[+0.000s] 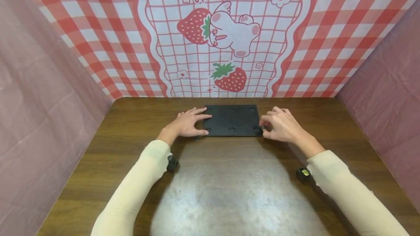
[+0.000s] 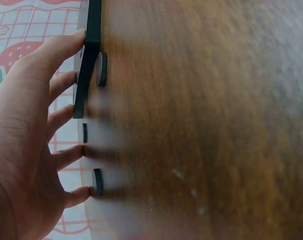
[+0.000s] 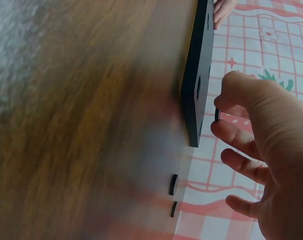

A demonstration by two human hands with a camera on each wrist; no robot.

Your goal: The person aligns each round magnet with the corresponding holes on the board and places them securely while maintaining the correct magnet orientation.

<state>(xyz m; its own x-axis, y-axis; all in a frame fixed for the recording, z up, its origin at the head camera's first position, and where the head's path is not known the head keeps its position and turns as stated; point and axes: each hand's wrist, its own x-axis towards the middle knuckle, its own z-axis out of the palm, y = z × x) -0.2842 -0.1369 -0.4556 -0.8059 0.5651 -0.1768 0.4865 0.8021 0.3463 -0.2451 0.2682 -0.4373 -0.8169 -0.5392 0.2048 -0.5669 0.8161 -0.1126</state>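
Note:
A flat black board (image 1: 231, 121) with round recesses lies on the table near its far edge. My left hand (image 1: 187, 123) is spread at the board's left end; thumb and some fingertips touch it. In the left wrist view that hand (image 2: 29, 130) has its lower fingers beside small dark discs (image 2: 97, 182). At the board's right end, my right hand (image 1: 282, 125) pinches a small dark disc. The right wrist view shows this disc (image 3: 217, 114) on edge between thumb and index finger of the right hand (image 3: 276, 145), just off the board (image 3: 196, 85), other fingers loosely bent.
Another dark disc (image 2: 102, 69) lies by the board's near left corner. Two more discs (image 3: 173, 184) lie on the table right of the board. A strawberry-patterned cloth (image 1: 229, 46) hangs behind the table (image 1: 229, 177), with pink cloth (image 1: 42, 83) at both sides.

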